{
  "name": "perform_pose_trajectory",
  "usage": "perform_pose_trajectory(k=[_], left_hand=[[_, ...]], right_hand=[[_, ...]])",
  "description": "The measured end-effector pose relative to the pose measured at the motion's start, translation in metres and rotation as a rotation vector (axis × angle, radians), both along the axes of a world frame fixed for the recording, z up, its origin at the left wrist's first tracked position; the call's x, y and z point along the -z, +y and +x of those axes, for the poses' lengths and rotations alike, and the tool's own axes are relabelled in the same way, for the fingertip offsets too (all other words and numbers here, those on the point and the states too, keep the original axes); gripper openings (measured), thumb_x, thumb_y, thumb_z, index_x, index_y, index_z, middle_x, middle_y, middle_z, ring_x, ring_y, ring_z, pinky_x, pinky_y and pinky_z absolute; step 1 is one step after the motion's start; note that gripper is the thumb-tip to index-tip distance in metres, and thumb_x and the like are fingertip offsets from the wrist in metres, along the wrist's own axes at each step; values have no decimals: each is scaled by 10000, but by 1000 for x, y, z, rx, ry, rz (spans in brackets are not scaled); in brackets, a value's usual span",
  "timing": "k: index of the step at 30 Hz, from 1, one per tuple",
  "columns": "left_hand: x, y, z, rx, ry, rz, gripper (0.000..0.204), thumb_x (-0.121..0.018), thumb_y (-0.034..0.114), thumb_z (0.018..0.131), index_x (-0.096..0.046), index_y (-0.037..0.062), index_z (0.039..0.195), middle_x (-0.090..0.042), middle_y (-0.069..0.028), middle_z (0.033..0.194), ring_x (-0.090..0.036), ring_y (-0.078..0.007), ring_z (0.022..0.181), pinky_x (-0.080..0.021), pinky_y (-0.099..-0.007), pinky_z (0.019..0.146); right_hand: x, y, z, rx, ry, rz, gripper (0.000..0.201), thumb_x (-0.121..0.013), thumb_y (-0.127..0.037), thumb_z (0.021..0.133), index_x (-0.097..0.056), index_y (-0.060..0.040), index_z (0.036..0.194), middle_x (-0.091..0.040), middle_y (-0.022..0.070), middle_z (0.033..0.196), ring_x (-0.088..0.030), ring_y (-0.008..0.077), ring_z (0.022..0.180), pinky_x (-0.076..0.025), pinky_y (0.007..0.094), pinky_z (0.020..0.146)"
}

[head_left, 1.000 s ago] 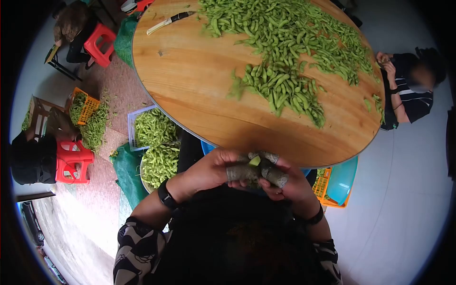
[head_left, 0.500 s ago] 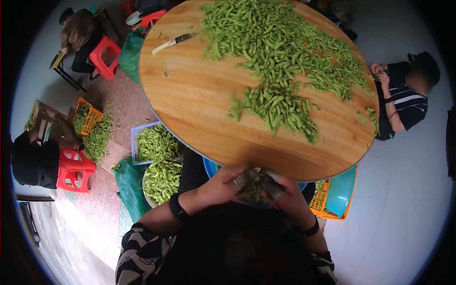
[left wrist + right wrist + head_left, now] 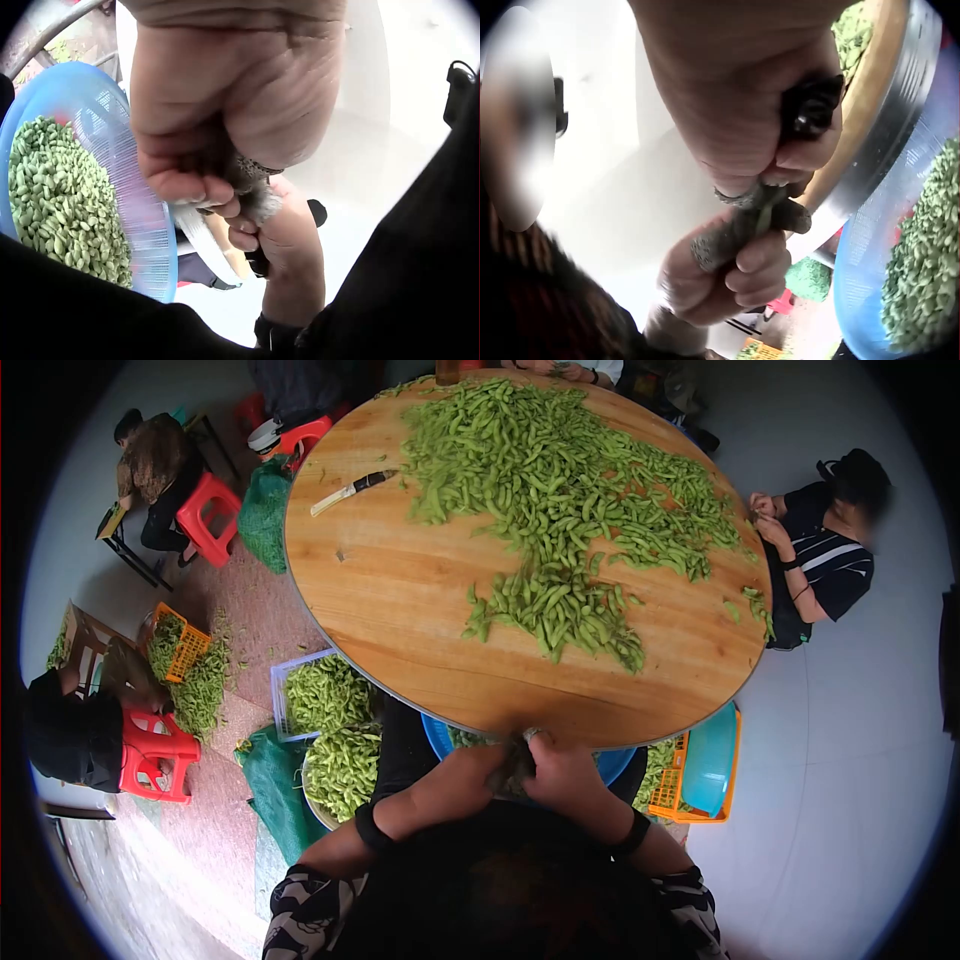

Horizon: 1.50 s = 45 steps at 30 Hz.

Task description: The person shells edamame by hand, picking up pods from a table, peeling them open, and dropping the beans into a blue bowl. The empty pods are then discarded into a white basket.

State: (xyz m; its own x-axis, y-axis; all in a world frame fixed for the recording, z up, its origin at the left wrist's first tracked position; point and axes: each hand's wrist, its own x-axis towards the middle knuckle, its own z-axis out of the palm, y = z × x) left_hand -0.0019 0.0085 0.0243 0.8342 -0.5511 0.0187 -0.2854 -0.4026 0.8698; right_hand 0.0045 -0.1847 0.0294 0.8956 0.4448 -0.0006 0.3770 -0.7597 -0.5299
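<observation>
Both hands meet just below the table's near edge in the head view, left hand (image 3: 462,778) and right hand (image 3: 568,772), with grey coverings on thumbs and fingertips. In the right wrist view, the left hand (image 3: 724,274) pinches a small green pod (image 3: 764,218) between covered fingers. The right hand (image 3: 757,97) grips its upper end with thumb and finger; a shiny dark object (image 3: 810,111), not identifiable, lies in its curled fingers. In the left wrist view, the left hand (image 3: 240,82) has curled fingers touching the right hand (image 3: 289,232); the pod is hidden there.
Green pods (image 3: 555,510) and a knife (image 3: 352,492) lie on the wooden table (image 3: 400,590). A blue basket (image 3: 169,255) of shelled beans stands beneath the hands. Pod-filled containers stand left, an orange crate (image 3: 668,785) right. A person (image 3: 825,555) sits at the right.
The hands have turned inward and drawn close together, knuckles up. The light green piece seen between them earlier is hidden in the head view. The table appears lower in the view.
</observation>
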Motion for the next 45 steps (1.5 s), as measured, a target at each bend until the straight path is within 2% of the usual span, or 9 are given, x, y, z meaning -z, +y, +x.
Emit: perform_pose_trajectory(k=[14,17,19,26,29,32,34,41,45], left_hand=[[-6,-9,5,-220,-8,-73,113,-640,37,788,-632,-9,892,-635,-205,800,-649,-328,733,-500,-370,634],[-12,-15,14,-69,170,-199,75,-616,2,833,-637,-12,903,-662,-129,784,-651,-184,733,-497,-318,668],[-11,-25,13,-75,317,-352,84,-585,-19,854,-643,-3,912,-673,-84,813,-632,-137,778,-494,-296,710],[11,-17,14,-24,684,-633,227,-504,-55,899,-616,31,1076,-651,2,991,-578,-85,948,-471,-260,864],[8,-16,16,-69,867,-745,239,-512,-61,885,-597,31,1088,-633,15,995,-573,-93,939,-474,-262,837],[6,-22,16,-124,567,-508,108,-552,101,940,-614,52,1013,-613,14,909,-557,-95,830,-468,-251,746],[2,-15,19,-124,388,-363,84,-545,100,941,-604,47,969,-594,19,869,-543,-95,794,-467,-251,741],[-11,65,16,-629,149,-341,89,-535,57,934,-611,16,912,-605,18,818,-509,-63,734,-428,-209,661],[-1,134,21,-885,-295,296,135,-621,164,910,-634,36,868,-622,-99,718,-574,-175,621,-461,-304,580]], right_hand=[[-7,-16,2,62,-91,433,287,-678,-144,805,-580,-5,1037,-620,169,934,-622,338,848,-500,391,721],[6,-14,2,169,150,680,277,-650,-187,871,-557,-25,1076,-606,85,829,-601,185,704,-481,321,614],[-16,-16,3,249,758,987,242,-595,-201,924,-535,-67,1116,-558,9,750,-502,67,590,-411,238,509],[-2,-17,4,287,897,1235,174,-561,-151,936,-533,-114,1104,-550,-14,730,-463,41,541,-348,182,467],[9,-16,5,391,891,1223,368,-604,-86,854,-533,-55,1213,-569,-27,796,-530,106,661,-446,268,567],[15,-17,8,92,302,978,369,-606,-58,783,-554,-22,1147,-612,38,817,-598,213,726,-489,352,637],[15,-23,7,114,103,322,347,-639,-103,750,-557,5,1069,-617,151,835,-616,323,750,-496,409,656],[-6,-19,12,50,-17,255,262,-685,-138,747,-614,-21,970,-622,166,891,-612,354,772,-508,391,681],[0,-45,52,241,-247,292,310,-680,-165,777,-573,-21,1031,-599,170,958,-619,363,797,-515,414,658]])
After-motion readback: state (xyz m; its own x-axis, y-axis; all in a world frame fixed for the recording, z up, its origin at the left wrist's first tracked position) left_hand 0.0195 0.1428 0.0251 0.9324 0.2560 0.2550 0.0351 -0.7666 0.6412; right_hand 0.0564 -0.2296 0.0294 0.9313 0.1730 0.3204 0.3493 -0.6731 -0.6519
